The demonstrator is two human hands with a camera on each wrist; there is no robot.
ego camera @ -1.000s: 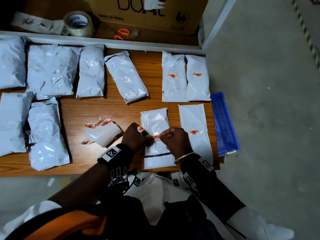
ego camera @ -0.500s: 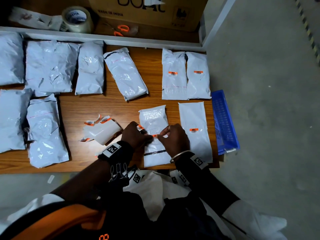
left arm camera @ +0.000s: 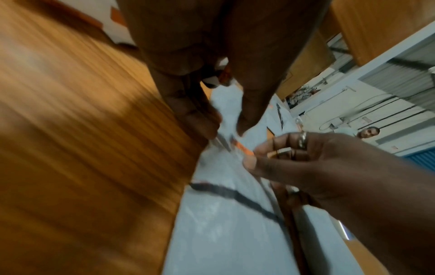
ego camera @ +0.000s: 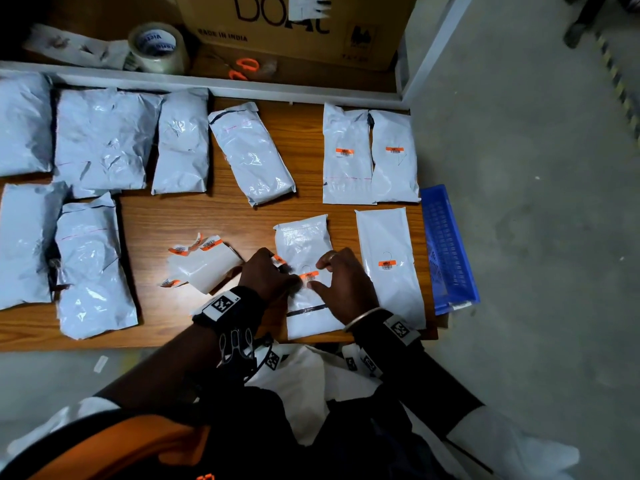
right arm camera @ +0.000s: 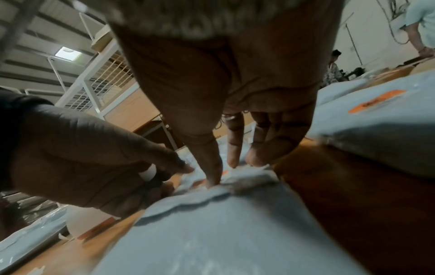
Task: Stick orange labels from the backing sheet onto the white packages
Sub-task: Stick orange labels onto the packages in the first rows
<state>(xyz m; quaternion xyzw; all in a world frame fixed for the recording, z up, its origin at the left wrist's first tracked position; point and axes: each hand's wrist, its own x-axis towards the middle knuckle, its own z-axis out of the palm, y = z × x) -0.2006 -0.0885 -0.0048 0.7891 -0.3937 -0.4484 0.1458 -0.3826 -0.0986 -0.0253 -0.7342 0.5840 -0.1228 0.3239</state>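
Observation:
A white package (ego camera: 301, 240) lies near the table's front edge, with an orange label (ego camera: 309, 276) flat on its middle. My left hand (ego camera: 289, 275) touches the package just left of the label, and its curled fingers hold a small label strip (ego camera: 278, 260), also seen in the right wrist view as the strip (right arm camera: 148, 174). My right hand (ego camera: 320, 274) rests its fingertips (right arm camera: 213, 178) on the package beside the label (left arm camera: 242, 148). The backing sheet (ego camera: 204, 265) with more orange labels lies left of my hands.
Three labelled packages (ego camera: 386, 265) (ego camera: 346, 157) (ego camera: 394, 157) lie to the right. Several unlabelled packages (ego camera: 100, 140) fill the left and back. A blue basket (ego camera: 446, 247) hangs off the right edge. A tape roll (ego camera: 157, 46), scissors (ego camera: 242, 67) and a cardboard box (ego camera: 294, 26) sit behind the rail.
Both hands pinched the label over the package before. They have drawn slightly apart, and the label now lies uncovered and flat on the package.

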